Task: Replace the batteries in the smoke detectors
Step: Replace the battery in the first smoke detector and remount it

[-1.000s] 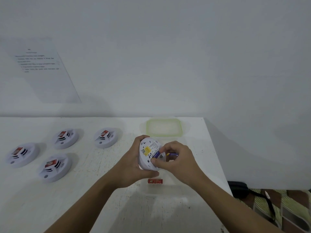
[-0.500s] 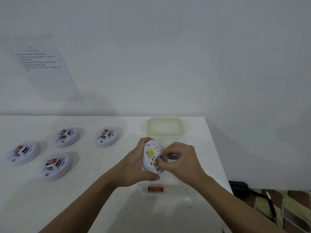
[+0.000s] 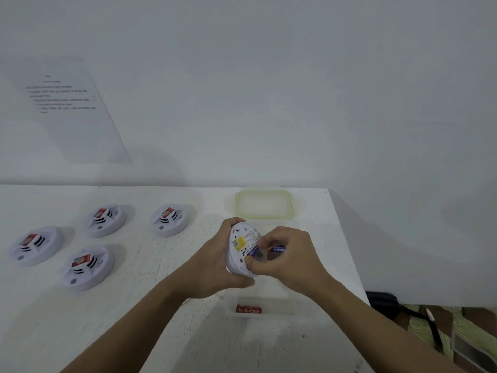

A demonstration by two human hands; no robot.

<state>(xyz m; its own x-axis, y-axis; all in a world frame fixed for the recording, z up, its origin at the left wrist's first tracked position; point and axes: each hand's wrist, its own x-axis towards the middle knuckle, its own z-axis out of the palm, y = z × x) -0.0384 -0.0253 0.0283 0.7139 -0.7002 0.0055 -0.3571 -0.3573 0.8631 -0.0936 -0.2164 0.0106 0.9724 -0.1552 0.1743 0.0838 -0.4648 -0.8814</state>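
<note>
My left hand [image 3: 212, 267] grips a white round smoke detector [image 3: 240, 249] on edge above the table, its back side with a yellow label turned toward me. My right hand [image 3: 289, 258] pinches a blue battery [image 3: 277, 249] at the detector's battery slot; a second blue battery end shows in the slot by my fingertips. Several other white smoke detectors with red stickers lie face up at the left, such as the detector [image 3: 169, 218] and the detector [image 3: 87, 266].
A clear container [image 3: 279, 312] holding a red battery [image 3: 248, 310] sits on the white table [image 3: 134, 319] just below my hands. Its green-rimmed lid [image 3: 263, 204] lies by the wall. The table's right edge drops off to a floor with a black cable.
The detector has been tilted more on edge in my left hand. My right hand has shifted the blue battery closer into the slot.
</note>
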